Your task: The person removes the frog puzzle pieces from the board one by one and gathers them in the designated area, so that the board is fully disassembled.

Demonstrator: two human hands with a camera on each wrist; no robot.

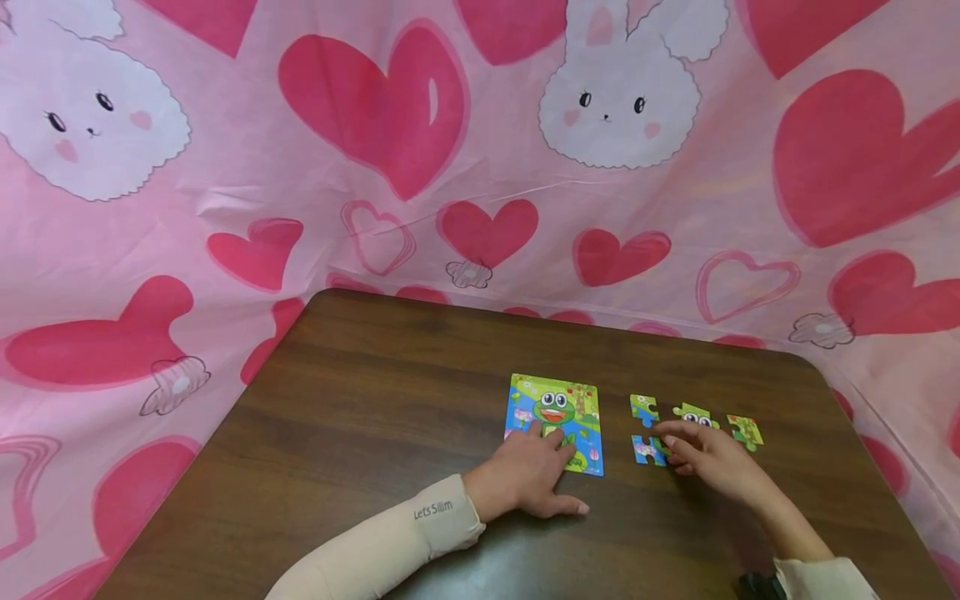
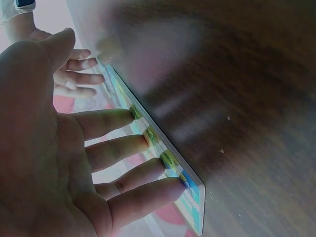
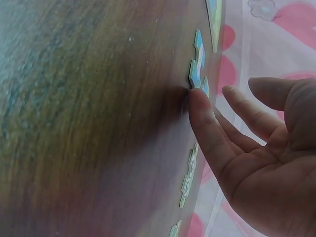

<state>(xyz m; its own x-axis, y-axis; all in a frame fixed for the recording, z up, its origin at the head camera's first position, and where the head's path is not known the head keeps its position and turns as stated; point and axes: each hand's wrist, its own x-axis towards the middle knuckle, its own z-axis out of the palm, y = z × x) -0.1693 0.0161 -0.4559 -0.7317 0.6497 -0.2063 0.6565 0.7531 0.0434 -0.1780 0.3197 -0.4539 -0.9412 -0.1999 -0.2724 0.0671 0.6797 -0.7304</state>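
My left hand lies with spread fingers on the lower part of a frog picture board. In the left wrist view its straight fingertips touch the face of the board, and the thumb stands away. To the right, my right hand hovers low over jigsaw pieces, its fingers loosely bent. One fingertip reaches a blue-edged puzzle piece; the thumb and fingers are apart. Left of this hand are an upper piece and a lower piece; a green piece beneath the fingers is partly hidden.
A piece with frog eyes lies behind the right hand, and a green corner piece lies farther right. Everything is on a brown wooden table. A pink cloth with hearts and rabbits hangs behind and beside the table.
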